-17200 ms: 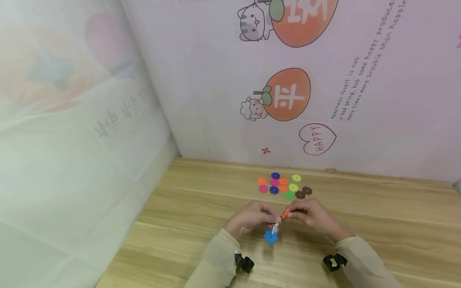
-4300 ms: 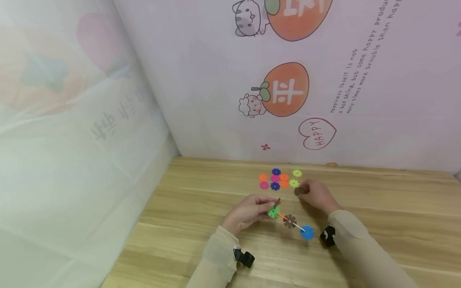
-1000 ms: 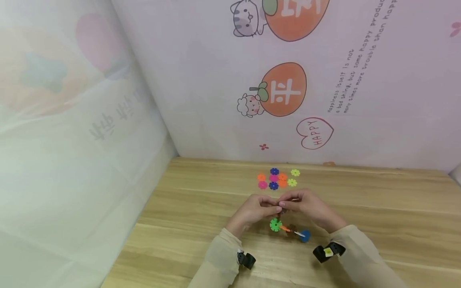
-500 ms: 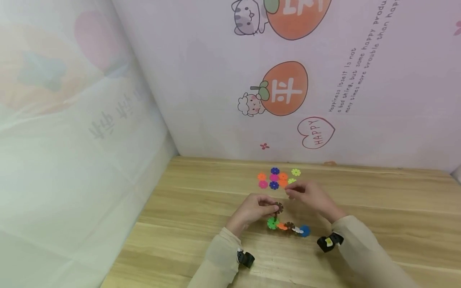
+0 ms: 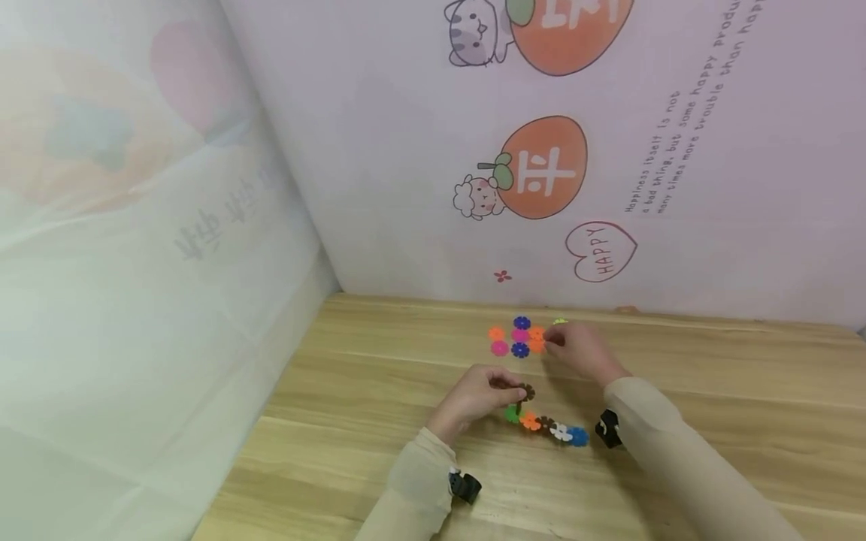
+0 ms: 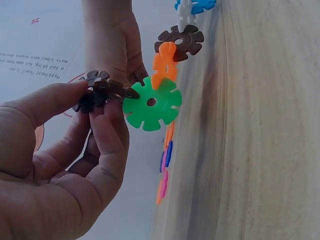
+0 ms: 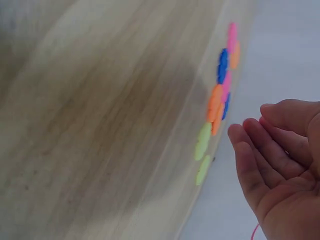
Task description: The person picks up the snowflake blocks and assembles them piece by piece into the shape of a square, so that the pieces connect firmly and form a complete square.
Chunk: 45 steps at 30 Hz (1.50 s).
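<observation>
My left hand [image 5: 473, 398] pinches a brown snowflake disc [image 6: 91, 102] between thumb and fingers. That disc is joined through another brown one to a green disc [image 6: 160, 110]. Beyond it the chain continues with an orange disc [image 6: 165, 65], a brown disc [image 6: 195, 42], a white disc [image 5: 560, 432] and a blue disc [image 5: 578, 436]. My right hand [image 5: 582, 349] is over the loose discs at the back. In the right wrist view its fingers are loosely bent with nothing between them, apart from the yellow-green discs [image 7: 202, 141] and orange discs [image 7: 215, 102].
Loose discs lie grouped on the wooden table [image 5: 379, 376]: dark blue [image 5: 522, 322], pink [image 5: 499, 348] and orange [image 5: 497, 333] ones. A printed cloth [image 5: 406, 188] hangs behind the table, and another sheet [image 5: 135, 338] on the left.
Two brown discs from the table have joined the chain, which was shorter earlier. My right hand has left the chain and moved back to the loose discs; my left hand keeps its pinch.
</observation>
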{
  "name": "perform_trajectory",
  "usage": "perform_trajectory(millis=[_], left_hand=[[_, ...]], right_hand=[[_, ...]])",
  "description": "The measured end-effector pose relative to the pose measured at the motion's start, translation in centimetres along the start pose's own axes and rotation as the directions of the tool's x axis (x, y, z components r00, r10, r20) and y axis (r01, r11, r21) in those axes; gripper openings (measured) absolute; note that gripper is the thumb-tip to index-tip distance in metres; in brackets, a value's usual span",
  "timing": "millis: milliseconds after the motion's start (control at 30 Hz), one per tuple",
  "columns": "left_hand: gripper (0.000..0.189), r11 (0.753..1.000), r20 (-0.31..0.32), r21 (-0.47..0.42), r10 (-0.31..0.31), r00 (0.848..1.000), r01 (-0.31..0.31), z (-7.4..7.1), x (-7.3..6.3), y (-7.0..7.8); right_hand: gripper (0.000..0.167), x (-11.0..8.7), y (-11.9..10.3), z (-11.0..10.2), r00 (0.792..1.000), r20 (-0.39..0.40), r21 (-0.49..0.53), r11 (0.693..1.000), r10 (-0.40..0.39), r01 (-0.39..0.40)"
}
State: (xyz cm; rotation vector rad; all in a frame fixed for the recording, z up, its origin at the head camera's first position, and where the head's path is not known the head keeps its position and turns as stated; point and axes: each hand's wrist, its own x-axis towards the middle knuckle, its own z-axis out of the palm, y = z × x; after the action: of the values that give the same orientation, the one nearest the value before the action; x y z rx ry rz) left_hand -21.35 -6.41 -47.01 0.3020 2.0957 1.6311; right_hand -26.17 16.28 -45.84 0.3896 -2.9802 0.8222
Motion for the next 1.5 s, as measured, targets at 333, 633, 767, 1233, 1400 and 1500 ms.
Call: perform_trajectory(millis=[333,633,767,1233,1400,1500], left_hand=[[0.011,1.0,0.001,0.024,0.018,1.0,-0.018,0.5,0.2,0.3],[0.008,0.999,-0.006,0.034,0.02,1.0,-0.02,0.8,0.3,0.7],[0.006,0.998,-0.016,0.059,0.005,1.0,-0.004,0.8,0.2,0.8],[0.007,0.998,-0.017,0.06,0.016,1.0,-0.015,0.0,0.0,0.5],[0.01,0.997,0.002,0.063,0.035,0.999,-0.035,-0.4,0.1,0.4],[0.01,0.996,0.006,0.075,0.038,0.999,-0.038,-0.7,0.0,0.3]], right_hand=[[0.029,1.6,0.6,0.4,0.999,0.023,-0.043,0.998,0.039,-0.038],[0.032,2.9,1.1,1.1,0.998,0.049,-0.145,0.989,0.036,-0.029],[0.026,3.2,1.3,1.4,0.996,0.064,-0.137,0.989,0.059,-0.05],[0.014,3.7,1.5,2.2,0.999,0.032,-0.128,0.992,-0.002,0.006],[0.017,3.7,2.1,2.6,0.999,-0.043,-0.068,0.998,0.0,-0.003],[0.016,3.6,2.4,2.5,0.999,-0.051,-0.059,0.998,-0.007,0.004]])
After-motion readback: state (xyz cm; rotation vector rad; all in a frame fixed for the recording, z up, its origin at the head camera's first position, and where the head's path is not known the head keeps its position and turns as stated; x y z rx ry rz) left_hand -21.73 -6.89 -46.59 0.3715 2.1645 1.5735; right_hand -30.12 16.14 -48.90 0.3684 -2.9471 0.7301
